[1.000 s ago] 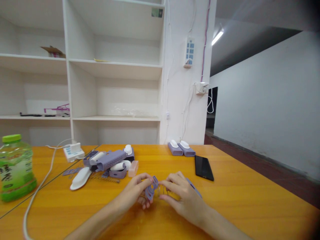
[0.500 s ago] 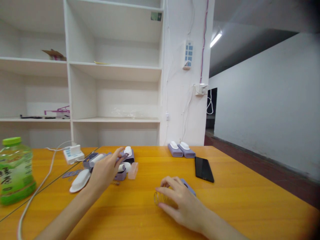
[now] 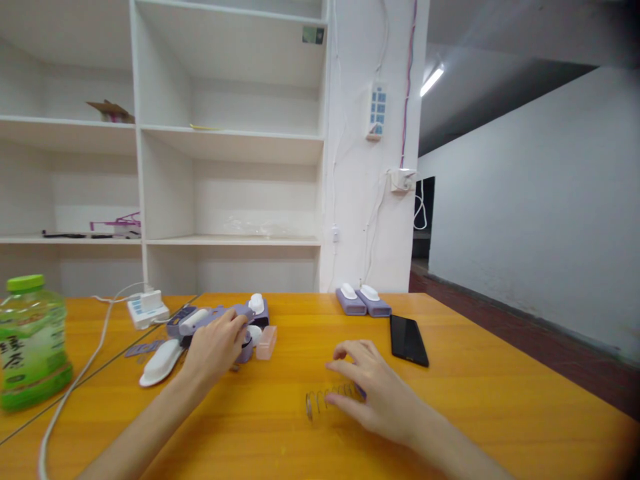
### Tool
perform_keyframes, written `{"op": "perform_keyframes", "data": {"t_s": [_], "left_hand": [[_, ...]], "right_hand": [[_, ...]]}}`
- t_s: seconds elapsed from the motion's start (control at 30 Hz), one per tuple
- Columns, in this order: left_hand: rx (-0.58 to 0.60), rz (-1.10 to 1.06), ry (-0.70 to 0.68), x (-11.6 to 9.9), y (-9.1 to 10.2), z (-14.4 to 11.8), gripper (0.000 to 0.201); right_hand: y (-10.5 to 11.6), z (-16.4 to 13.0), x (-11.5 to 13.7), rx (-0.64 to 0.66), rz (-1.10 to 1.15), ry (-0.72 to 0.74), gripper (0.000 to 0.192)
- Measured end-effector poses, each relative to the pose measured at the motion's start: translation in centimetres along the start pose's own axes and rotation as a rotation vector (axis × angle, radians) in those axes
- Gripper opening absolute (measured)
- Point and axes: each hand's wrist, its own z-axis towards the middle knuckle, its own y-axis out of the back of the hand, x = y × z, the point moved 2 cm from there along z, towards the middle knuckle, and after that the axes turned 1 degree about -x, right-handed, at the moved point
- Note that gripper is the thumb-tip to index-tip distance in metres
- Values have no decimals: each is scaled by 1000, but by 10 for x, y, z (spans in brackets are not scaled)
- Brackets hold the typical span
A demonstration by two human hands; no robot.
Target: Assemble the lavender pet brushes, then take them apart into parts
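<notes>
In the head view, the left hand (image 3: 216,345) has closed down onto the pile of purple and white plastic parts (image 3: 220,321) at the far left of the orange tabletop (image 3: 480,400); half a second ago it was only reaching over that pile with the fingers spread. Now its fingers curl around a long perforated purple housing (image 3: 226,313), gripping it, though how firmly is hard to judge at this distance. That housing lies with its long axis running left to right, tilted slightly up toward the right.

The right hand (image 3: 373,387) has shifted a little to the right since the earlier frame, uncovering more of the metal coil spring (image 3: 327,400). The spring lies flat on the tabletop in front of the person, its long axis left to right, one open end pointing left and the other end under the right fingertips. The right fingers are loosely spread and rest on that end, not wrapped around it. A small purple piece (image 3: 361,392) shows just under the same hand.

Beyond the right hand lies a black phone (image 3: 408,339), and two purple cases with white tops (image 3: 363,299) sit near the wall. A green-capped drink bottle (image 3: 31,340) stands at the far left, beside a white cable (image 3: 83,373).
</notes>
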Motion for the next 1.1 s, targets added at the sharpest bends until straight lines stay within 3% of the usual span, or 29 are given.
{"op": "perform_keyframes", "data": {"t_s": [0.1,0.2,0.37,0.63,0.7,0.8,0.93,1.03,1.1], "left_hand": [[11,-10,15,-7,9,-2,26],[76,-71,-22,-29,15,-8,26],[173,-64,38,-54,6,-13,36],[217,-57,122,-20,-18,-6,36],[211,-60,122,-16,-21,-4,39],[191,-69,106,-18,-17,-4,41],[113,-221,-78,-45,-1,-15,38],[-4,-407,-280,-82,12,-33,26],[-16,-473,-365,-107,15,-46,25]], "right_hand": [[0,-2,-9,-11,8,-45,33],[-3,-2,-16,-10,18,-84,30],[-8,-3,-21,10,40,-119,28],[-9,-3,-19,23,75,-137,30],[-6,-2,-21,55,94,-132,39],[3,-2,-30,136,101,-115,68],[12,-6,-49,199,25,-135,101],[7,-10,-54,211,42,-164,101],[-2,-9,-51,187,82,-185,98]]}}
